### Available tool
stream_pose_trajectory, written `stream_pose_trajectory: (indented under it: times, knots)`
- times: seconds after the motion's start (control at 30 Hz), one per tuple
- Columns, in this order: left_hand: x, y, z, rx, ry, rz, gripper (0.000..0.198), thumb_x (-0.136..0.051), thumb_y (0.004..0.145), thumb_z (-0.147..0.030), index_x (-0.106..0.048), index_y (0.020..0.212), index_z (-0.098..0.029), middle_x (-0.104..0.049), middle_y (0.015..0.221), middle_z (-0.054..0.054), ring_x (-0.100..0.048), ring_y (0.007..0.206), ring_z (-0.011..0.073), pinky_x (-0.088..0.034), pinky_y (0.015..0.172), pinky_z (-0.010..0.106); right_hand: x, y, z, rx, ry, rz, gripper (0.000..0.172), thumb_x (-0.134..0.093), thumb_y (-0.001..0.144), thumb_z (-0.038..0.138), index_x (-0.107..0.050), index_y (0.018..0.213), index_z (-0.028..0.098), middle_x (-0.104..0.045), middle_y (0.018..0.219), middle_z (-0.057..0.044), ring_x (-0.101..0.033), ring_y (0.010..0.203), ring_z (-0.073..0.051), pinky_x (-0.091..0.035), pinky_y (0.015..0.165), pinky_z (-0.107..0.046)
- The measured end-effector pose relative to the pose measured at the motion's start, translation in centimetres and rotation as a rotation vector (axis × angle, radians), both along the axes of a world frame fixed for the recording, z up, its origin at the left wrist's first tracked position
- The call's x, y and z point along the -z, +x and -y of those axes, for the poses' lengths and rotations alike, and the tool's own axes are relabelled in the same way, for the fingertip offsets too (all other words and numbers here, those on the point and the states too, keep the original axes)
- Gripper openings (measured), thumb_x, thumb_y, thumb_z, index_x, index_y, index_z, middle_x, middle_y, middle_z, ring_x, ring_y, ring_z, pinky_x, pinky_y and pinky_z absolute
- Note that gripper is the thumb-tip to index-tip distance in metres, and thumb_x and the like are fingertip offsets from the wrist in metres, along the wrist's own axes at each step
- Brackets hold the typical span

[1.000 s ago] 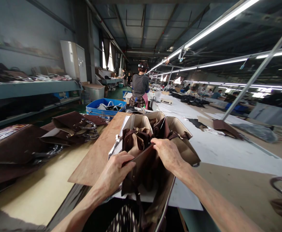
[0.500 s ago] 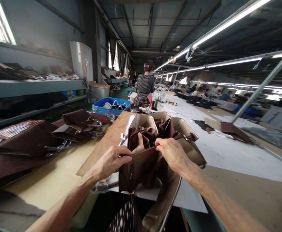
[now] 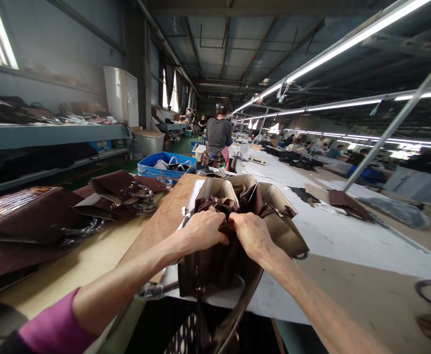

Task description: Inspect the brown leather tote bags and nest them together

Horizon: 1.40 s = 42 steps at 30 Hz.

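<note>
A brown handbag (image 3: 215, 263) with a tan inner edge stands in front of me at the near edge of the table, its mouth facing up. My left hand (image 3: 208, 227) lies over its top edge, fingers curled onto it. Close beside it, my right hand (image 3: 250, 232) pinches the same edge with thumb and forefinger. Gathered brown lining shows inside, partly hidden by my hands. A second open bag (image 3: 280, 223) leans against it on the right. A zipper pull (image 3: 197, 270) hangs at the left side of the handbag's front.
Several brown bags (image 3: 115, 189) with wrapped handles lie on the left table. Behind them stands a blue bin (image 3: 167, 164). A person in a striped top (image 3: 218, 133) stands farther off with their back to me. White sheeting (image 3: 333, 255) covers the right table, where another brown bag (image 3: 348, 204) lies.
My left hand has moved right along the bag's top edge until it is close to my right hand. The right hand still pinches the edge. The view has shifted slightly.
</note>
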State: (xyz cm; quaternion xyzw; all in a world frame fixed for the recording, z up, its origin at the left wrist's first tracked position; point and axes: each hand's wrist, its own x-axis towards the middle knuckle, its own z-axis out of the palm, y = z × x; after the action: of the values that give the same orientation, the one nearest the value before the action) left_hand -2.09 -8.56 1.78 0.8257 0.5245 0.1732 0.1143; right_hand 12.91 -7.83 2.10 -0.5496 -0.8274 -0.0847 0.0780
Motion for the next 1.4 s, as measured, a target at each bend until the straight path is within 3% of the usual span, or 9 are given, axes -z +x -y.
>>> stream_pose_trajectory:
  times: [0.13,0.27,0.33,0.43,0.6,0.9,1.03,1.27,1.4]
  knots:
    - [0.1,2.0,-3.0,0.191,-0.133,0.007,0.023,-0.070,0.054,-0.022,-0.065,0.075,-0.016,-0.065,0.073,0.002,-0.058,0.069,0.0185,-0.039,0.058,0.023,0.2,0.7,0.8,-0.048,0.080,-0.026,0.015,-0.047,0.082,0.022,-0.055,0.094,0.020,-0.066,0.078,-0.005,-0.061,0.074,-0.019,-0.035,0.058,-0.024]
    - [0.6,1.8,-2.9,0.268,-0.117,0.095,0.016,-0.066,0.059,-0.022,-0.065,0.074,-0.016,-0.064,0.067,-0.001,-0.057,0.065,0.0152,-0.038,0.057,0.021,0.4,2.2,2.6,-0.115,0.240,-0.151,0.044,-0.056,0.077,0.028,-0.040,0.115,0.015,-0.062,0.090,-0.008,-0.057,0.087,-0.021,-0.040,0.075,-0.030]
    - [0.7,1.5,-2.4,0.242,-0.094,0.117,0.018,-0.065,0.060,-0.023,-0.065,0.077,-0.017,-0.065,0.071,0.000,-0.057,0.068,0.0161,-0.038,0.057,0.022,0.8,2.9,3.9,-0.006,0.244,-0.262,0.061,-0.063,0.069,0.033,-0.034,0.120,0.017,-0.058,0.102,-0.011,-0.052,0.098,-0.025,-0.039,0.083,-0.035]
    - [0.5,1.4,-1.7,0.230,-0.106,0.133,0.026,-0.065,0.058,-0.021,-0.065,0.084,-0.019,-0.066,0.079,0.001,-0.058,0.074,0.0180,-0.039,0.059,0.022,1.5,3.7,5.6,0.222,-0.018,-0.494,0.074,-0.066,0.062,0.034,-0.028,0.124,0.020,-0.054,0.112,-0.010,-0.051,0.102,-0.026,-0.041,0.082,-0.037]
    - [0.4,1.6,-1.8,0.334,-0.177,0.179,0.038,-0.059,0.059,-0.015,-0.063,0.097,-0.022,-0.066,0.086,-0.001,-0.057,0.082,0.0185,-0.041,0.069,0.023,1.2,5.3,6.2,0.132,-0.492,-0.685,0.039,-0.053,0.066,0.021,-0.047,0.105,0.021,-0.063,0.094,-0.002,-0.058,0.086,-0.017,-0.042,0.072,-0.025]
    - [1.0,1.1,-4.2,0.475,-0.578,0.195,0.037,-0.052,0.060,-0.015,-0.064,0.094,-0.021,-0.066,0.078,-0.004,-0.060,0.074,0.0170,-0.042,0.058,0.020,-0.7,8.7,2.5,0.049,-0.440,-0.376,0.022,-0.042,0.071,0.016,-0.063,0.076,0.021,-0.062,0.071,0.003,-0.055,0.077,-0.015,-0.035,0.066,-0.022]
    - [1.1,1.2,-4.6,0.477,-0.441,0.146,0.027,-0.053,0.065,-0.021,-0.063,0.090,-0.019,-0.064,0.074,-0.003,-0.058,0.069,0.0149,-0.040,0.057,0.019,-0.3,8.7,1.6,0.031,-0.409,-0.360,0.019,-0.044,0.072,0.018,-0.063,0.075,0.022,-0.060,0.069,0.003,-0.054,0.077,-0.015,-0.033,0.064,-0.022]
    - [-0.2,1.8,-2.2,0.324,0.089,-0.218,0.036,-0.051,0.073,-0.018,-0.047,0.109,-0.022,-0.063,0.086,0.003,-0.058,0.082,0.0206,-0.042,0.072,0.029,-0.7,8.4,1.7,0.003,-0.402,-0.308,0.018,-0.044,0.075,0.023,-0.062,0.074,0.021,-0.054,0.060,0.002,-0.051,0.069,-0.015,-0.029,0.058,-0.023]
    - [-0.9,2.2,-1.0,0.455,0.267,-0.342,0.033,-0.043,0.069,-0.005,-0.043,0.100,-0.019,-0.058,0.094,0.005,-0.057,0.081,0.0192,-0.042,0.069,0.030,-1.0,8.4,1.7,-0.002,-0.407,-0.326,0.018,-0.044,0.074,0.022,-0.062,0.075,0.021,-0.060,0.070,0.000,-0.053,0.078,-0.017,-0.032,0.064,-0.023]
